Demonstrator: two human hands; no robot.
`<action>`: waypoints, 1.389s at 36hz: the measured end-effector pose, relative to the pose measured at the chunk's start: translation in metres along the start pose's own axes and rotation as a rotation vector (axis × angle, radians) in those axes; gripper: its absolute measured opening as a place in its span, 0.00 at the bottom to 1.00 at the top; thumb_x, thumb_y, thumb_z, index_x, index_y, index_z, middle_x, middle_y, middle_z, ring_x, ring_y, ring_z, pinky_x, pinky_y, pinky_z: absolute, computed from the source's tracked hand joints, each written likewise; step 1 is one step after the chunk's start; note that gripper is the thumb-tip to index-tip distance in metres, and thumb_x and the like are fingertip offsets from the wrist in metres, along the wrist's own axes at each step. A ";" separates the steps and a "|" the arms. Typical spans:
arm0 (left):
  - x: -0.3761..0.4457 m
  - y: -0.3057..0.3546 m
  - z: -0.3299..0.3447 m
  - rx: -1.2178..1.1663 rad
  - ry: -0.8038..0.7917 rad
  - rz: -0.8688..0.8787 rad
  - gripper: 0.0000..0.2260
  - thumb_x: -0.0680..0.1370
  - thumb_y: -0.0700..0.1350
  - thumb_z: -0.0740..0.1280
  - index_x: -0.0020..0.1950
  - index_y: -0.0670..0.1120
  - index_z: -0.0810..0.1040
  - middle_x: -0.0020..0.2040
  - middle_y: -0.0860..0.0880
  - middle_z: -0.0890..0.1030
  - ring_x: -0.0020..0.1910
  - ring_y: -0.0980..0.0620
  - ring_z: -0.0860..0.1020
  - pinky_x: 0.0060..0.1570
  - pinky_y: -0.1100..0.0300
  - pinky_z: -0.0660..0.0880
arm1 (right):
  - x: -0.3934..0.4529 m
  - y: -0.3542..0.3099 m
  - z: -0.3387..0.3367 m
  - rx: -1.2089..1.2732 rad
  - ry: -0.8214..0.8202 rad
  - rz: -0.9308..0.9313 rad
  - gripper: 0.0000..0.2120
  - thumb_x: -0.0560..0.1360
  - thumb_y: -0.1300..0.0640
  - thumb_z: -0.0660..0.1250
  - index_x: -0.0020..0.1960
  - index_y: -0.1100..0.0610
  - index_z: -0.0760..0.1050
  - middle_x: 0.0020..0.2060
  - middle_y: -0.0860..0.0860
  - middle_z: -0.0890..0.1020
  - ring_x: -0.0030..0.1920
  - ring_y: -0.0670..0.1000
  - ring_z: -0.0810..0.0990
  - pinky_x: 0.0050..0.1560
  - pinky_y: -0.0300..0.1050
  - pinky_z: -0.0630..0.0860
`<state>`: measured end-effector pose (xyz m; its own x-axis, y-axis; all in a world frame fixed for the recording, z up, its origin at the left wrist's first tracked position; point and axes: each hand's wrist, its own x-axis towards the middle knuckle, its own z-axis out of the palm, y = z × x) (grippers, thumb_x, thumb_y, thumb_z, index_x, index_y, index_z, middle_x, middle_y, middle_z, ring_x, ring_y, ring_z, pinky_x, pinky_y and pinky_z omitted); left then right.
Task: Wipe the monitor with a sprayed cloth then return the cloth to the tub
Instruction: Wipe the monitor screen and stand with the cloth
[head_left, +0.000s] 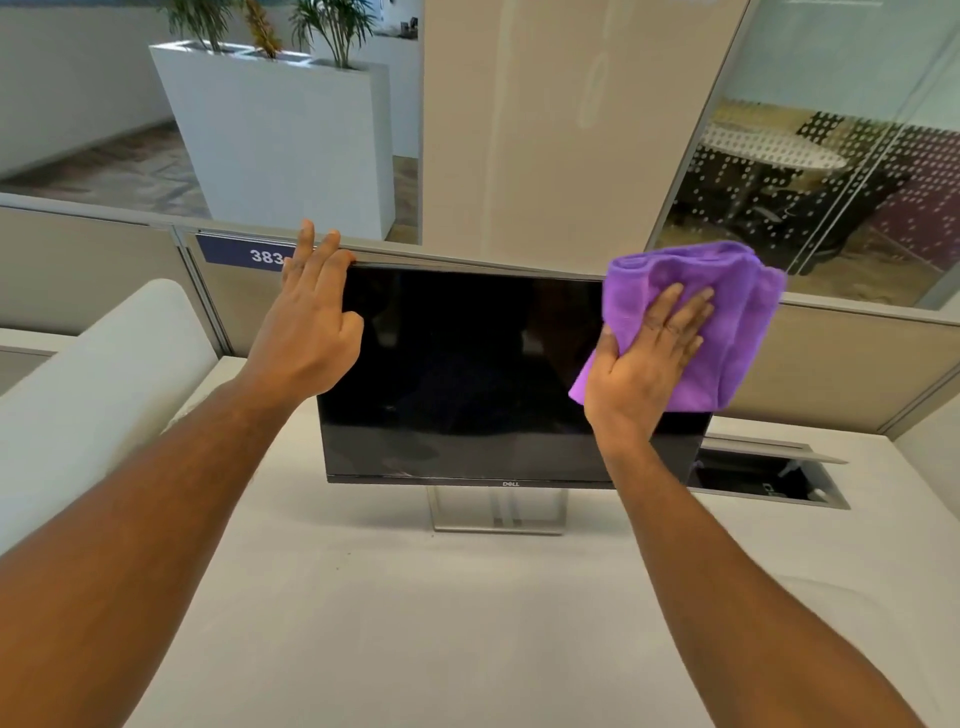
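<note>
Wiping step, top right of the monitor (467, 374). My right hand (647, 358) is flat, fingers spread, pressing the purple cloth (727, 322) against the screen's upper right corner; the cloth overhangs the monitor's right edge and top. My left hand (311, 322) clamps the monitor's top left corner, fingers hooked over the top edge, thumb on the front.

To do it well, I reckon:
- keep the left hand bracing so the panel doesn't tilt on its stand (498, 512)
- light, even palm pressure, no fingertip digging
- long overlapping passes from the right edge toward the left hand, then work down to the bottom bezel
- shift the left-hand grip last and wipe under it, thumbprint likely there

Monitor: dark, off, glossy with faint reflections, thin bezel, logo at bottom centre. It stands upright on the pale desk (467, 623), just in front of the partition (104, 270). Faint smudges near the lower left.

Tub isn't in view.
</note>
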<state>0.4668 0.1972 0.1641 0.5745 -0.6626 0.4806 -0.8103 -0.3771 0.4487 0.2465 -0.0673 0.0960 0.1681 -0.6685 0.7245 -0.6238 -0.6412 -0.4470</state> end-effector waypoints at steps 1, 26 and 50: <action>0.001 0.000 0.001 0.001 0.002 -0.002 0.30 0.77 0.43 0.53 0.80 0.45 0.59 0.84 0.48 0.49 0.82 0.52 0.38 0.78 0.49 0.41 | 0.001 -0.002 0.001 -0.023 -0.014 -0.084 0.37 0.84 0.44 0.56 0.83 0.61 0.46 0.82 0.65 0.50 0.82 0.64 0.47 0.82 0.62 0.48; 0.000 -0.001 0.003 -0.001 0.025 -0.006 0.28 0.79 0.39 0.57 0.80 0.47 0.60 0.84 0.50 0.49 0.82 0.53 0.38 0.78 0.47 0.43 | -0.092 0.071 -0.002 -0.149 -0.207 0.236 0.36 0.84 0.38 0.45 0.84 0.57 0.41 0.83 0.62 0.50 0.82 0.65 0.51 0.78 0.68 0.58; 0.000 -0.005 0.006 0.012 0.040 0.013 0.29 0.77 0.44 0.54 0.80 0.47 0.60 0.84 0.50 0.49 0.81 0.55 0.37 0.76 0.51 0.41 | -0.111 0.031 0.022 -0.085 -0.358 -0.862 0.40 0.70 0.58 0.71 0.80 0.51 0.63 0.77 0.51 0.70 0.72 0.55 0.71 0.79 0.52 0.53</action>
<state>0.4701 0.1954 0.1569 0.5675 -0.6412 0.5166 -0.8192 -0.3763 0.4329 0.2256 -0.0211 -0.0102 0.8143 -0.0605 0.5773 -0.2258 -0.9492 0.2191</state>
